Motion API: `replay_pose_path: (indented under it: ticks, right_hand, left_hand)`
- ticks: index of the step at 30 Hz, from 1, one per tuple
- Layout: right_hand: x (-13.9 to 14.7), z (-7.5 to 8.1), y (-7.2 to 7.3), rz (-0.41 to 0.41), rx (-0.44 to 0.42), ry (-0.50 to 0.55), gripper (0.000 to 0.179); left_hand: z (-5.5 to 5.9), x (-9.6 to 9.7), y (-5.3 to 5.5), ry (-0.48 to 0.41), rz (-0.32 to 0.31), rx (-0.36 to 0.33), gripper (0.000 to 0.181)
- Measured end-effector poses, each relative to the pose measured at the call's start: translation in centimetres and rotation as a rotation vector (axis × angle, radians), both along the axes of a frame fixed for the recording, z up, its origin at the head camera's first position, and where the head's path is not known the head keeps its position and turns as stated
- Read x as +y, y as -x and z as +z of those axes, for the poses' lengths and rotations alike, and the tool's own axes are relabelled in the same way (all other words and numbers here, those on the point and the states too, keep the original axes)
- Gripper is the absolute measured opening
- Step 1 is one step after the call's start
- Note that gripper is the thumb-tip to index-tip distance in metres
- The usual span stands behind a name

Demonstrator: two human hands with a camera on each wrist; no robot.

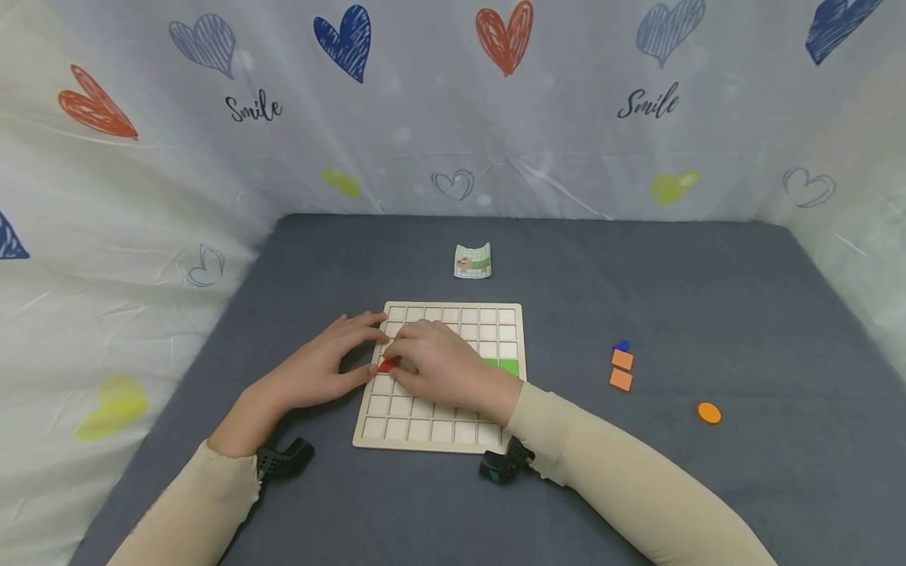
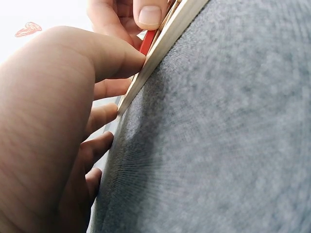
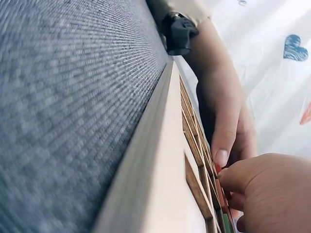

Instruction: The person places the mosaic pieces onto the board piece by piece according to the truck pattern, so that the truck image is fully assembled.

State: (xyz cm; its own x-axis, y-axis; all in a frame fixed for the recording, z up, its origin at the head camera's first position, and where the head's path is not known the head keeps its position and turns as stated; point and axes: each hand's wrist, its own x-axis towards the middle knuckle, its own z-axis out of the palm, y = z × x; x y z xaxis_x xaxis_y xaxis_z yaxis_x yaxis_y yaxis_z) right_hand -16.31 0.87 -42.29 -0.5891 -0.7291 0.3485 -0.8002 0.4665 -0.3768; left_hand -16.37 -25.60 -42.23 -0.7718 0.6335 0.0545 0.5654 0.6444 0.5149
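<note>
A pale wooden grid board [image 1: 439,431] lies on the table, its cells divided by thin raised strips. My right hand [image 1: 449,365] reaches across it, thumb and fingers pinching a red tile [image 1: 385,366] in a cell at the left edge. In the left wrist view, the red tile [image 2: 147,42] shows between the two hands. My left hand [image 1: 322,363] rests along the board's left edge, fingers extended and thumb tip by the tile. Green tiles [image 1: 508,367] sit in the same row at the right. My right hand hides the middle of that row.
A small curled card [image 1: 473,262] with a coloured grid picture stands behind the board. To the right lie a blue triangle [image 1: 622,346], two orange squares [image 1: 621,369] and an orange disc [image 1: 709,413]. Dark cloth [image 1: 566,275] covers the table; a printed curtain [image 1: 403,118] surrounds it.
</note>
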Motion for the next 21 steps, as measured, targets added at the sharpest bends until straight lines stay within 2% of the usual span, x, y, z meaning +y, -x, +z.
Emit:
replay_pose_path:
  ticks: [21]
  right_hand:
    - [0.02, -0.05, 0.14, -0.001, -0.012, -0.037, 0.012]
  left_hand:
    - [-0.12, -0.01, 0.05, -0.018, -0.008, 0.007, 0.044]
